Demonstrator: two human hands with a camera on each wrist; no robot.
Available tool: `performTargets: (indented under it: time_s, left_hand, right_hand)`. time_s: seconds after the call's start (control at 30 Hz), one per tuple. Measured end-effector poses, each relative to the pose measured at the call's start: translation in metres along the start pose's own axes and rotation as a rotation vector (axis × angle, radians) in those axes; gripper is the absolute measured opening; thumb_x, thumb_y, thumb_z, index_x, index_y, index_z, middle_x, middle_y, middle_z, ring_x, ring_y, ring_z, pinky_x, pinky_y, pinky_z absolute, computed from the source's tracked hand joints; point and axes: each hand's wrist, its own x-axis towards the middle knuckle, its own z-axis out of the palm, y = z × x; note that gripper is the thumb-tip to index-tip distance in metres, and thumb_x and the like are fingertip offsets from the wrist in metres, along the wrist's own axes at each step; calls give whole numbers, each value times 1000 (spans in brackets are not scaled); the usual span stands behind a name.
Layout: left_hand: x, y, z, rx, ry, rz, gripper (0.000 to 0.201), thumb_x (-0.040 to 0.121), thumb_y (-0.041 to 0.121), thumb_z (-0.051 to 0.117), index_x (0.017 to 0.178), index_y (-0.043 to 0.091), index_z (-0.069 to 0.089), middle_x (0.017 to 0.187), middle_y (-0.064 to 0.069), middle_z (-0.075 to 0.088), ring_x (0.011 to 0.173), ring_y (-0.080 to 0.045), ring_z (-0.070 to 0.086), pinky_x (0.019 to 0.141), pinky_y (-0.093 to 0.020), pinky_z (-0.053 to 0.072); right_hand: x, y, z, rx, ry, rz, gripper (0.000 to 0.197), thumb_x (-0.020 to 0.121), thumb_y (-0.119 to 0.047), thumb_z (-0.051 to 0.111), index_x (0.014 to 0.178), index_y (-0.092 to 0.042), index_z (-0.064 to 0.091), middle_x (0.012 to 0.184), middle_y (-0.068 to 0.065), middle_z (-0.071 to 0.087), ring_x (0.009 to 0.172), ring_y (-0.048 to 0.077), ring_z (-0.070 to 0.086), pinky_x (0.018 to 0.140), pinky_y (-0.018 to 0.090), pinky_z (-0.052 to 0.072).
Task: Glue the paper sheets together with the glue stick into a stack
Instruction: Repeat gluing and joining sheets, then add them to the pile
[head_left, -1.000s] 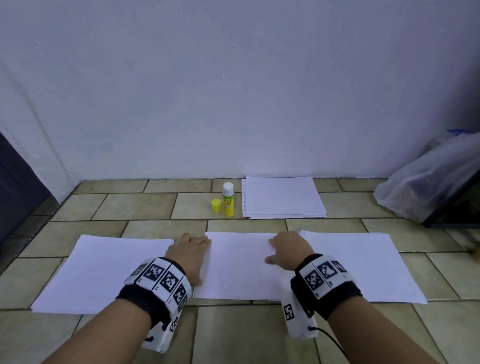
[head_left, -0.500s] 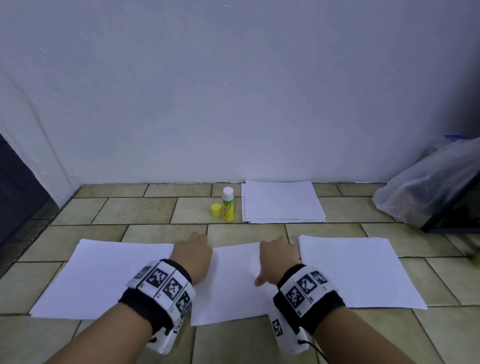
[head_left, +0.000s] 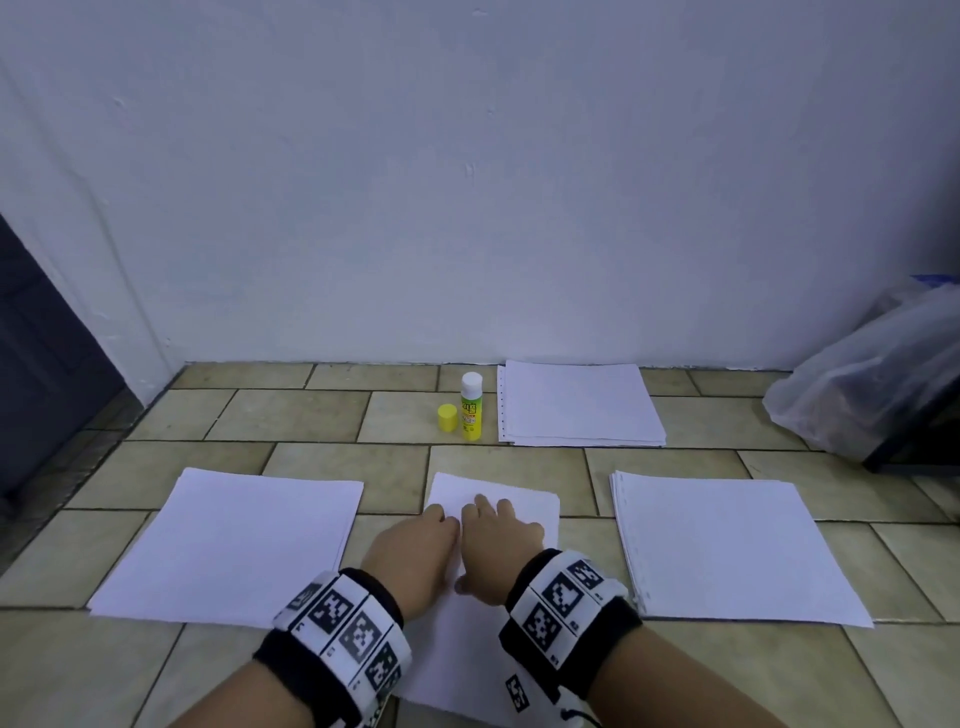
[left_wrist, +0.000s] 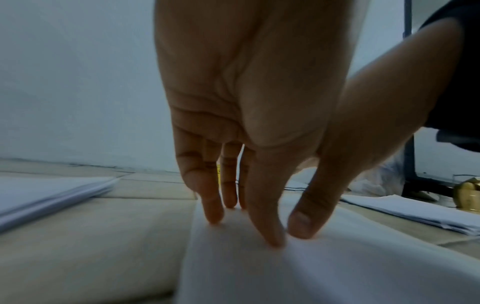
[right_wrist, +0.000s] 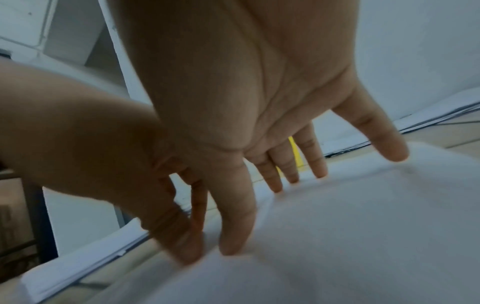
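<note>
Both hands are drawn together: left hand (head_left: 415, 556) and right hand (head_left: 498, 551) press flat, fingers straight, on the middle sheet (head_left: 530, 501), its long axis toward the wall.

Your left hand (head_left: 415, 551) and right hand (head_left: 496, 545) are sitting side by side on the middle sheet (head_left: 493, 499), nearly touching, so nothing is passing between them. Bare tile floor (head_left: 395, 483) is lying open in strips between that sheet and the left paper pile (head_left: 228, 540) and the right paper pile (head_left: 727, 545). Ahead, the glue stick (head_left: 471, 406) and its yellow cap (head_left: 447, 418) are standing upright just beside the far stack (head_left: 579, 402), narrowing your way forward. A plastic bag (head_left: 872, 379) is crowding the far right by the wall (head_left: 467, 182).
</note>
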Motion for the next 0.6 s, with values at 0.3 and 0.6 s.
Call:
performTargets:
  time_s: [0.3, 0.6]
  left_hand:
    - [19, -26, 5, -31, -165, -139, 121, 76, 60, 68, 152, 8, -10, 160, -3, -15, 147, -22, -18, 119, -47, 8]
    - [21, -27, 7, -8, -146, -139, 122, 72, 63, 69, 153, 10, -4, 161, 0, -6, 148, -20, -10, 119, -45, 14]
  right_hand:
    - [10, 13, -10, -61, -36, -107, 86, 82, -24, 73, 147, -8, 19, 157, 4, 14, 142, 26, 18, 105, 54, 30]
    - [21, 17, -25, 93, -160, -159, 104, 74, -20, 75, 152, -26, 6, 159, 3, 13, 144, 24, 23, 116, 58, 0]
